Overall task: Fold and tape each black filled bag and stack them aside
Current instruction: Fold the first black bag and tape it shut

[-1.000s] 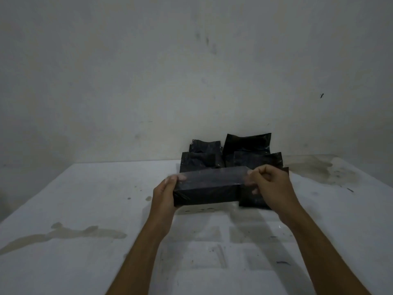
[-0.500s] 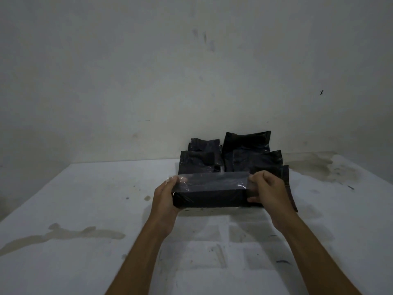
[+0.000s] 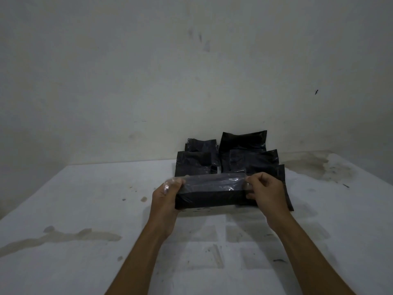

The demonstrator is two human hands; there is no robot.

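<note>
A folded black filled bag (image 3: pixel 209 198) lies crosswise just above the white table, held at both ends. A strip of clear tape (image 3: pixel 212 181) runs along its top edge. My left hand (image 3: pixel 168 198) grips the bag's left end, thumb on the tape end. My right hand (image 3: pixel 265 192) pinches the tape and the bag's right end. Behind stand several upright black filled bags (image 3: pixel 244 154) against the wall, and another black bag (image 3: pixel 286 188) lies partly hidden behind my right hand.
The white table (image 3: pixel 85 209) is stained, with a brown smear at the left (image 3: pixel 63 237) and a dark patch at the back right (image 3: pixel 314 165). Old tape marks (image 3: pixel 214 254) show on the near surface. A bare wall closes the back.
The bag has turned so its taped top edge faces me more, and the tape strip now lies stretched along it. Both hands have stayed at its ends.
</note>
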